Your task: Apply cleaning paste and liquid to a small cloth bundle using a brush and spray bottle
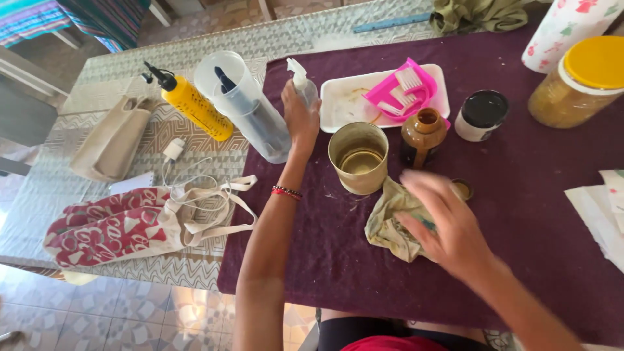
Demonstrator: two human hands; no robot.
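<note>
Left hand (300, 120), upper centre of frame: fingers wrapped around a clear spray bottle (304, 83), which stands upright with its long axis vertical and nozzle uppermost, just left of the white tray (338, 104). Right hand (442, 224), lower centre-right and blurred: fingers spread loosely on a crumpled yellowish cloth (390, 221) on the purple table cover (520, 214); whether they pinch it cannot be told. Brass-coloured tin cup (358, 158) stands between the hands, just above the cloth, with an open brown jar (423, 135) just to its right.
</note>
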